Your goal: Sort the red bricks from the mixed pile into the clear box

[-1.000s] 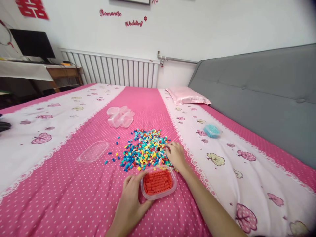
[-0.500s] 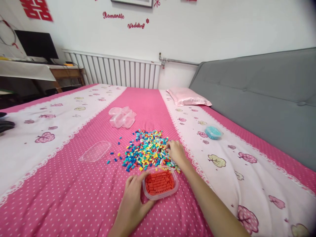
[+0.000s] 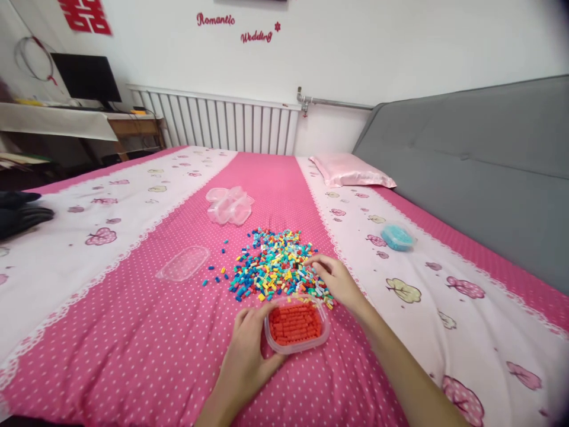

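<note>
A clear plastic container [image 3: 326, 333] packed with red building bricks [image 3: 296, 323] rests on the bed in front of me. My left hand [image 3: 249, 341] grips its left side, thumb at the near edge and fingers at the far edge. Just beyond the container spreads a loose pile of small multicoloured bricks [image 3: 271, 261]. At the pile's right edge is my right hand [image 3: 340, 281], its fingers stretched out and slightly apart over the bricks. Nothing shows between those fingers.
Left of the pile lies a clear lid [image 3: 184, 264], with several stray bricks near it. Farther back are stacked clear containers [image 3: 230, 206]. A container of light-blue pieces [image 3: 398, 237] sits at right. A pink pillow [image 3: 351, 170] lies by the grey headboard [image 3: 480, 136]. Dark gloves [image 3: 24, 216] lie far left.
My right hand's fingers have gone from curled down in the pile to stretched out at its edge. The view has shifted slightly left. My left hand still holds the container.
</note>
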{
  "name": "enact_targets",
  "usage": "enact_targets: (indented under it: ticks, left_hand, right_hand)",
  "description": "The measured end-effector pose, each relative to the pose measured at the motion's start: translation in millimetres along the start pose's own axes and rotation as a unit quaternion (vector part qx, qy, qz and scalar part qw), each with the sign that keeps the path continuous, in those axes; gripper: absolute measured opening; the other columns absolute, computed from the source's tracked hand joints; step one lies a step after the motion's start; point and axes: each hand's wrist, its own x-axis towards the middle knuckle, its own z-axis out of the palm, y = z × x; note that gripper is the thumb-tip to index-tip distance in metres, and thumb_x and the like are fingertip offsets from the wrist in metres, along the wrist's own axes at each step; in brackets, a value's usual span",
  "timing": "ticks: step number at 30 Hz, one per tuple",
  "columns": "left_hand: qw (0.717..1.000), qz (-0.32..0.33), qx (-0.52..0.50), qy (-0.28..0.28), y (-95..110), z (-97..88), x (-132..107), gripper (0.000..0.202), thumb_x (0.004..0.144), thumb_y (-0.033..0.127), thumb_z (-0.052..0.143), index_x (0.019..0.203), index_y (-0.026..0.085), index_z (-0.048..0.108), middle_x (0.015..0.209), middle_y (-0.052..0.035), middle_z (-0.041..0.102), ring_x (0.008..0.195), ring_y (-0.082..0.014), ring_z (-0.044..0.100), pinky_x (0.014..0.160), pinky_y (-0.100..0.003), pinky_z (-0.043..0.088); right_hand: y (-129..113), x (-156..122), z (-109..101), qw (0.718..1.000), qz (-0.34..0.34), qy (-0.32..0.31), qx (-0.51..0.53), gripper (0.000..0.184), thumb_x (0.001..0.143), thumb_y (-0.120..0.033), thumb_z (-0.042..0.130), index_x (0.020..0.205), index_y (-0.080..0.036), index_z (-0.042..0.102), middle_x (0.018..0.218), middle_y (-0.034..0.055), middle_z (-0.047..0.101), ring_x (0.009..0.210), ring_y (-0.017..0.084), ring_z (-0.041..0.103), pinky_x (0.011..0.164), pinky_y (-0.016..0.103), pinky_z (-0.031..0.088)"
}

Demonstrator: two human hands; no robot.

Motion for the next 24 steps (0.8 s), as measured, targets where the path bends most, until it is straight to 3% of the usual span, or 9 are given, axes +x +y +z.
enact_targets:
  ticks: [4, 10, 20, 24]
  left_hand:
    - [1.000, 0.009, 0.010, 0.006, 1, -0.4, -1, 0.074, 0.080, 0.016, 0.075, 0.144, 0.028, 0.041, 0.134, -0.0069, 0.067, 0.118, -0.0302, 0.064, 0.105, -0.047, 0.046]
    - [1.000, -0.004, 0.016, 0.006, 1, -0.6, 0, 0.073, 0.079, 0.016, 0.075, 0.143, 0.028, 0.042, 0.133, -0.0070, 0.068, 0.117, -0.0303, 0.065, 0.104, -0.047, 0.047]
    - [1.000, 0.001, 0.012, 0.003, 2, -0.2, 0, 0.074, 0.079, 0.015, 0.073, 0.145, 0.027, 0.042, 0.135, -0.0092, 0.067, 0.120, -0.0324, 0.063, 0.105, -0.050, 0.046]
    - [1.000, 0.004, 0.003, 0.003, 5, -1.6, 1, 0.076, 0.078, 0.012, 0.073, 0.145, 0.028, 0.041, 0.134, -0.0078, 0.067, 0.117, -0.0301, 0.064, 0.105, -0.049, 0.045]
  right_hand:
    - [8, -8, 1, 0.999, 0.012, -0.007, 0.048, 0.028, 0.090, -0.036, 0.049, 0.098, -0.022, 0.071, 0.097, 0.0064, 0.076, 0.081, 0.021, 0.070, 0.076, 0.035, 0.055]
    - [23, -6, 6, 0.996, 0.041, -0.005, 0.073, 0.020, 0.084, -0.032, 0.054, 0.091, -0.021, 0.069, 0.103, 0.0087, 0.075, 0.072, 0.020, 0.071, 0.065, 0.033, 0.059]
    - [21, -10, 5, 0.998, 0.058, -0.011, 0.027, 0.024, 0.092, -0.028, 0.054, 0.100, -0.022, 0.076, 0.110, 0.0080, 0.077, 0.071, 0.020, 0.074, 0.067, 0.033, 0.060]
    - [20, -13, 4, 0.999, 0.051, 0.003, -0.017, 0.024, 0.092, -0.028, 0.056, 0.108, -0.025, 0.075, 0.100, 0.0056, 0.078, 0.073, 0.020, 0.073, 0.070, 0.033, 0.058]
